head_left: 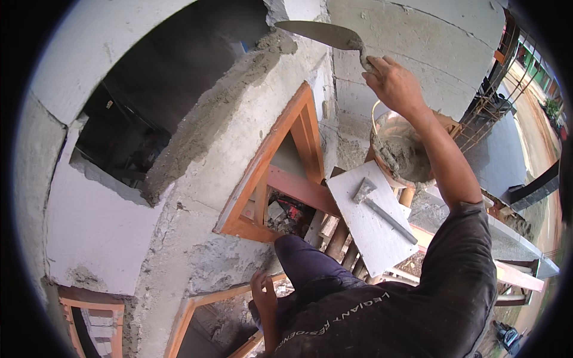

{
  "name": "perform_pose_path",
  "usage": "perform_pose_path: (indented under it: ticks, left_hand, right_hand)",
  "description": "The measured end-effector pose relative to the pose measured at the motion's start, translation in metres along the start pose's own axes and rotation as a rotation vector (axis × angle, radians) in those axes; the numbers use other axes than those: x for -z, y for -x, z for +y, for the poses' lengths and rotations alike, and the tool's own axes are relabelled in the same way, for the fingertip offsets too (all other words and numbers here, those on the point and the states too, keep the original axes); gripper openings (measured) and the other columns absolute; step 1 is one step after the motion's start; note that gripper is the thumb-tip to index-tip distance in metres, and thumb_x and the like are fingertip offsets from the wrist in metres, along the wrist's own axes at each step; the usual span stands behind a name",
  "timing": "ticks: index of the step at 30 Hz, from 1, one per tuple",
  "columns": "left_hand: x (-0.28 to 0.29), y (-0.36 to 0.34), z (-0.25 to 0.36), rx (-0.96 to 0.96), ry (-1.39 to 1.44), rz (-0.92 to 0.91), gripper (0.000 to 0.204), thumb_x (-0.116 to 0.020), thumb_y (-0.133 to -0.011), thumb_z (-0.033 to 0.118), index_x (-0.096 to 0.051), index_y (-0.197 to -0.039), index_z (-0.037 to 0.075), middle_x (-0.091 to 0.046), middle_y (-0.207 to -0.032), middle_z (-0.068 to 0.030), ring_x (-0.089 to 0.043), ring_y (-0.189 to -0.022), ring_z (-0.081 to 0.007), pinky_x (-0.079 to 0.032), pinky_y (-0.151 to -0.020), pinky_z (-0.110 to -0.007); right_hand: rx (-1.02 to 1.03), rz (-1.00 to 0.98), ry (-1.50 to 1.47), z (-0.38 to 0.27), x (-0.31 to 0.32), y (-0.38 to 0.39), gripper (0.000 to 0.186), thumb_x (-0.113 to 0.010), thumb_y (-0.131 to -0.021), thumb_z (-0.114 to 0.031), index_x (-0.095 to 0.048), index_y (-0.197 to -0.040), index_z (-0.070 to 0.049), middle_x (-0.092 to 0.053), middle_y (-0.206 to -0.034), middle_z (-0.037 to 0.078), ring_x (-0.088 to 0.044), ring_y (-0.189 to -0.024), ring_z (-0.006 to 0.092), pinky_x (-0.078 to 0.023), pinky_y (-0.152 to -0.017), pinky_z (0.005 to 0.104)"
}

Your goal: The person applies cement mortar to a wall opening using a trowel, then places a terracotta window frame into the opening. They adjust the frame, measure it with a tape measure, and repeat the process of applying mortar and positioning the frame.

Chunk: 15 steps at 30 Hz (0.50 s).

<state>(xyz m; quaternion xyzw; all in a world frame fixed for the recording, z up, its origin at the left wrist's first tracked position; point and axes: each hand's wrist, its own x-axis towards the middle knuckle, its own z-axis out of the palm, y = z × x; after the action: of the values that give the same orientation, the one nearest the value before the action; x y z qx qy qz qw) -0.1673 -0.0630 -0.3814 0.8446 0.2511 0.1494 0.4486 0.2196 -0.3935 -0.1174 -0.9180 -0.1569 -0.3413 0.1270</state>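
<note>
My right hand (394, 83) is raised and closed round the handle of a trowel (319, 33). The trowel's pointed blade reaches left, over the top of a rough mortar-covered wall ledge (209, 125). My left hand (263, 291) hangs low near an orange wooden window frame (185, 316), its fingers loosely bent and apart, with nothing seen in them. Below my right forearm stands a bucket (382, 138) holding wet grey mortar (409, 156). A hammer-like tool with a grey handle (388, 218) lies on a white board (358, 238) beside the bucket.
A second orange wooden frame (262, 173) is set in the wall ahead of my knee. Poles (338, 240) and a reddish plank (304, 190) lie under the board. Left of the ledge opens a dark gap (173, 71). Steel rebar (486, 122) stands at the right.
</note>
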Motion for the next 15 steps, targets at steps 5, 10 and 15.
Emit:
perform_pose_path:
  ticks: [5, 10, 15]
  left_hand:
    - [-0.005, 0.006, -0.010, 0.010, -0.053, -0.046, 0.033, -0.050, -0.095, 0.023, -0.057, -0.109, -0.006, -0.048, -0.129, -0.0192, -0.052, -0.112, -0.0286, -0.046, -0.087, -0.035]
    - [-0.013, -0.015, 0.013, -0.029, 0.015, -0.144, 0.038, -0.049, -0.095, 0.026, -0.054, -0.112, -0.009, -0.045, -0.131, -0.0205, -0.051, -0.113, -0.0301, -0.044, -0.091, -0.037]
    - [-0.014, -0.025, 0.012, -0.055, -0.001, -0.096, 0.040, -0.050, -0.095, 0.027, -0.054, -0.113, -0.008, -0.044, -0.131, -0.0210, -0.050, -0.113, -0.0305, -0.044, -0.090, -0.038]
  right_hand:
    - [-0.263, -0.485, 0.176, 0.099, 0.080, 0.083, 0.038, -0.058, -0.085, -0.037, -0.063, -0.105, -0.006, -0.067, -0.085, 0.019, -0.065, -0.082, 0.0345, -0.050, -0.074, 0.0424]
    - [-0.280, -0.958, 0.475, 0.179, 0.039, 0.143, 0.036, -0.062, -0.078, -0.032, -0.066, -0.102, -0.005, -0.069, -0.091, 0.016, -0.066, -0.090, 0.0310, -0.050, -0.081, 0.0421]
    - [-0.218, -1.158, 0.376, 0.166, -0.016, 0.160, 0.031, -0.064, -0.077, -0.030, -0.069, -0.090, -0.002, -0.069, -0.089, 0.015, -0.067, -0.084, 0.0281, -0.052, -0.072, 0.0408]
